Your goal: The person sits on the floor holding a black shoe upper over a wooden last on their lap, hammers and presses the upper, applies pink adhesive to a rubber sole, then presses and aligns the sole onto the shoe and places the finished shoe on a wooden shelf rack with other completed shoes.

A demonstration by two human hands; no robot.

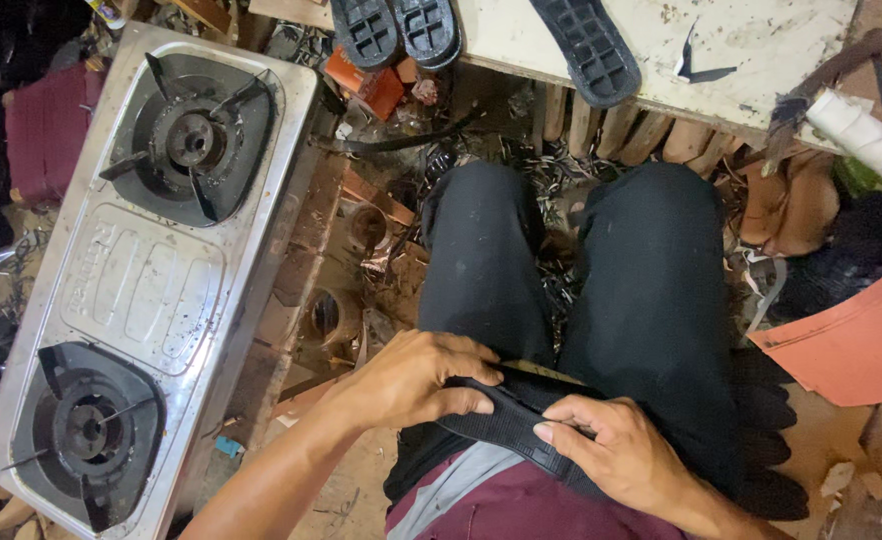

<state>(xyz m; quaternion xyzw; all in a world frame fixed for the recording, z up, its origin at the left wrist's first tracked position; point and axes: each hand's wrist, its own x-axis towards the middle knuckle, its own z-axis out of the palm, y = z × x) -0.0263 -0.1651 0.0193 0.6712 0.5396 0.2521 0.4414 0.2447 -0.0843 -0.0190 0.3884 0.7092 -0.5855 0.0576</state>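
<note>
Head view: your left hand [416,380] and right hand [616,450] both grip a black ridged shoe sole [506,415] across your lap — left fingers curled over its near end, right thumb and fingers pinching it from the other side. Your knees, in black trousers [651,290], point toward a pale workbench [761,50] bearing more black soles [586,45]. At your left sits a steel two-burner gas stove [146,270] — orange sheets [856,340] lie at right.
</note>
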